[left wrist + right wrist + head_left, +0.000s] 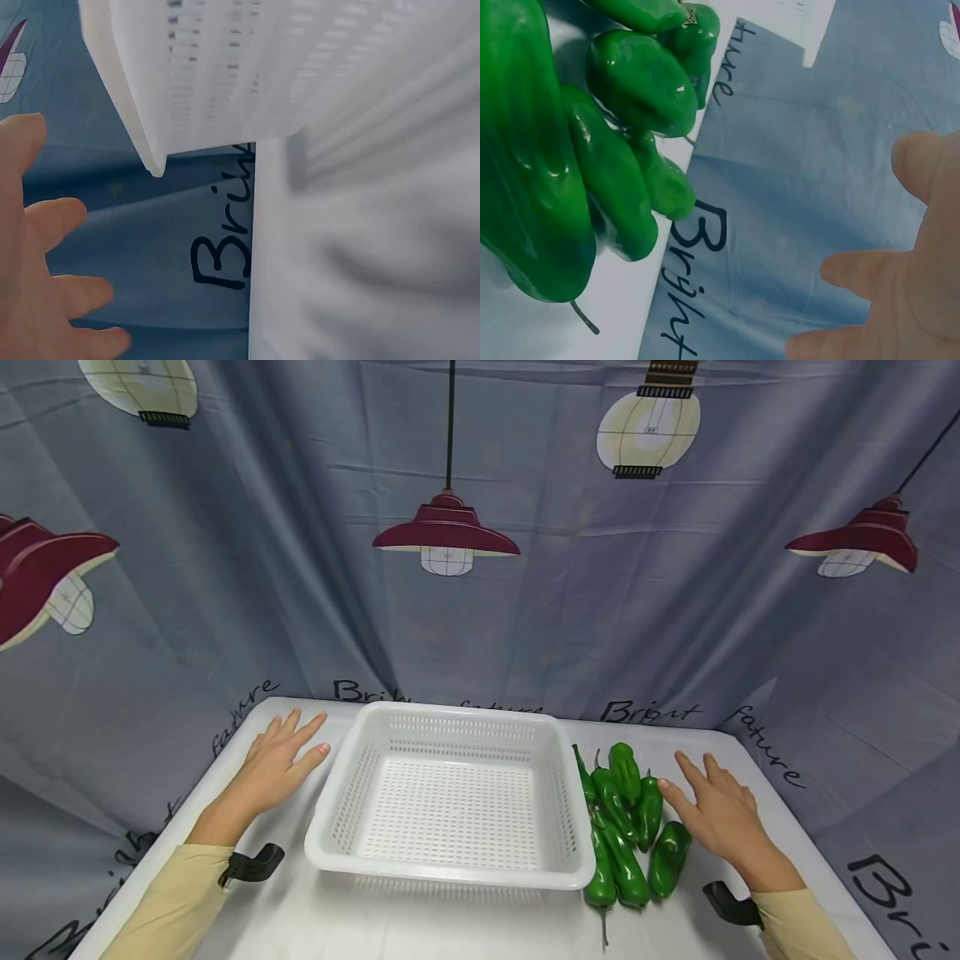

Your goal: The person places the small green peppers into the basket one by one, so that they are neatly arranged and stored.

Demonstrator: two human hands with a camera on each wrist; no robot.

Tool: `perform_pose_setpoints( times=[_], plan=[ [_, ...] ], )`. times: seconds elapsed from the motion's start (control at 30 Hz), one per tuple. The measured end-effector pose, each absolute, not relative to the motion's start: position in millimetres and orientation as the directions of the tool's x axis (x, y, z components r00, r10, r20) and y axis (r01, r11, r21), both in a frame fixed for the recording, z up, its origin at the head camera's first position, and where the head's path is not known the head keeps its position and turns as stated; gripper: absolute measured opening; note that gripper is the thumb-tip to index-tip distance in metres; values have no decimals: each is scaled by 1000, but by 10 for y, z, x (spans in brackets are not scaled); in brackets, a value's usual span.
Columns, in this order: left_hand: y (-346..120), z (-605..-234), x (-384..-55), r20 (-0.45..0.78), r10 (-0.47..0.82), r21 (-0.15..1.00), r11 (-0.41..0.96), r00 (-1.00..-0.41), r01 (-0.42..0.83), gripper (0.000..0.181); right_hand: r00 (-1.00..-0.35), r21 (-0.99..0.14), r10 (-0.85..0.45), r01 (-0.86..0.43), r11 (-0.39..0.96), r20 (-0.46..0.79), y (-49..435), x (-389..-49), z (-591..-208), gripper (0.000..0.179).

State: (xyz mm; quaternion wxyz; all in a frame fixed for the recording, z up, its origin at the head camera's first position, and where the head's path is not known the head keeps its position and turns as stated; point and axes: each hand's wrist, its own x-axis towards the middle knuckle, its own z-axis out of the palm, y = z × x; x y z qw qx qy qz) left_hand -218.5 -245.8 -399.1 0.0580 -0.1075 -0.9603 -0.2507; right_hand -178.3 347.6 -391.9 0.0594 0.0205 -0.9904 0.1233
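Note:
A white perforated plastic basket (450, 878) stands in the middle of the table, with nothing inside it. Just right of it lies a group of several glossy green peppers (630, 868), some long with thin stems. My left hand (273, 764), fingers spread, is held left of the basket and apart from it; the left wrist view shows that hand (45, 285) beside the basket's wall (210, 82). Over the right side of the table, my right hand (716, 814) has its fingers extended close beside the peppers. In the right wrist view it holds nothing, with the peppers (615, 165) across from it.
A white table (420, 927) carries everything. Behind and around it hangs a blue-grey curtain (315, 568) printed with lamps and lettering. A black wrist strap mount (255, 863) juts from the left sleeve, another black mount (731, 906) from the right.

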Motion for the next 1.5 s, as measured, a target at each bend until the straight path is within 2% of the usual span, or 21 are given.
perform_pose_setpoints(
  times=[0.5,0.83,1.13,1.37,1.5],
  plan=[
    [-2334,-4104,-2209,88,199,680,704,-976,205,60,-994,-235,-26,-51,971,110,3527,-1732,-3949,72],
    [-2175,-4258,-2196,50,177,855,501,-983,134,58,-996,-249,-23,-43,968,82,3529,-1718,-3977,72],
    [-2130,-4346,-2174,32,173,933,348,-984,92,52,-997,-262,-13,-32,965,71,3523,-1709,-4002,71],
    [-2141,-4499,-2189,25,214,989,135,-976,55,48,-998,-272,-5,-21,962,58,3513,-1713,-4001,72],
    [-2132,-4539,-2198,26,209,996,79,-977,43,49,-999,-275,0,-12,961,46,3518,-1723,-4008,73]
  ],
)
